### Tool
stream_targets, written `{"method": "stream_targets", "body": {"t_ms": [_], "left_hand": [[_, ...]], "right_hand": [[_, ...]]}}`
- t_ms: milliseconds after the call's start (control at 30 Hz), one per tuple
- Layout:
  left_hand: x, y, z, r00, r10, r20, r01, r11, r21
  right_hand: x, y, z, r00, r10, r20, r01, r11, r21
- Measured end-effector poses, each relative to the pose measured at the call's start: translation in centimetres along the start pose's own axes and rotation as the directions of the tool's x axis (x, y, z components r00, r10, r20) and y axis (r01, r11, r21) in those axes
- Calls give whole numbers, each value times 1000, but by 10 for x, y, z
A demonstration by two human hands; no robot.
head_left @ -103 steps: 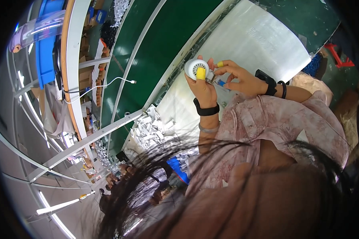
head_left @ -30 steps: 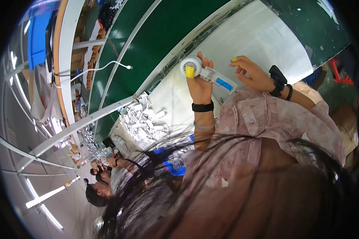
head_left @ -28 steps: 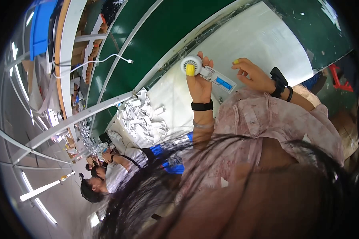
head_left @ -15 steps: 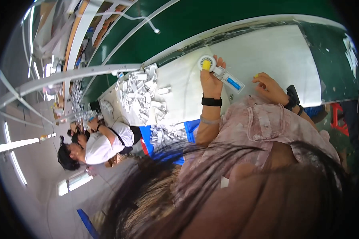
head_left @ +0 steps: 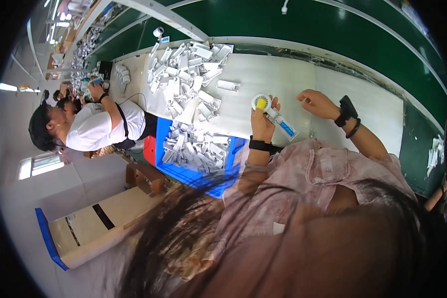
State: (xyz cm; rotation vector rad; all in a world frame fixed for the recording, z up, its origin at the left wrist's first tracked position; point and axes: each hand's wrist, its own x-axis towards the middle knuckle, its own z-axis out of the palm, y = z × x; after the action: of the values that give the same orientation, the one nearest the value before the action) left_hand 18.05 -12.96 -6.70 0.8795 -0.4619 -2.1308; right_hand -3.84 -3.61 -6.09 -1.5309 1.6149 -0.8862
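In my left hand (head_left: pixel 263 124) is a small white handheld fan (head_left: pixel 282 122) with a round grille head and an open handle showing a blue cylindrical battery. My left thumb, covered by a yellow finger cot (head_left: pixel 261 103), presses on the fan's head, and the other fingers wrap behind it. To the right, my right hand (head_left: pixel 320 104) hovers above the pale table mat (head_left: pixel 352 124), apart from the fan. Its fingers are loosely bent and nothing shows in them. Both wrists wear black bands.
White plastic housings (head_left: pixel 184 69) lie heaped on the table's left. Below its edge, a blue crate (head_left: pixel 159 154) holds many more. A co-worker in a white shirt (head_left: pixel 92 126) works at far left. A metal frame bar (head_left: pixel 169 20) crosses above the table; a large carton (head_left: pixel 104 218) stands lower left.
The view has swung, bringing the crate and carton more fully into sight. My left hand still grips the fan. My right hand has moved up over the mat, its fingers drawn closer together.
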Motion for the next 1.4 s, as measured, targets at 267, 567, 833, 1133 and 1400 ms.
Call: {"method": "stream_targets", "body": {"t_ms": [267, 567, 833, 1133, 1400], "left_hand": [[-6, 49, -73, 981, 67, -180, -96, 983, -154], [5, 82, -110, 967, 84, -239, -113, 987, -112], [44, 94, -99, 988, 64, -142, -85, 986, -146], [47, 76, -38, 1000, -4, 5, 5, 987, -158], [36, 48, 15, 991, -98, 95, 107, 990, -94]], "right_hand": [[156, -1, 120, 987, -147, 56, 154, 978, -138], [220, -31, 157, 997, 43, -65, -69, 879, -473], [182, -32, 65, 998, 16, 65, -1, 974, -228], [20, -63, -55, 804, 54, 592, 279, 846, -455], [-37, -4, -31, 849, 198, 490, -462, 730, 505]]}}
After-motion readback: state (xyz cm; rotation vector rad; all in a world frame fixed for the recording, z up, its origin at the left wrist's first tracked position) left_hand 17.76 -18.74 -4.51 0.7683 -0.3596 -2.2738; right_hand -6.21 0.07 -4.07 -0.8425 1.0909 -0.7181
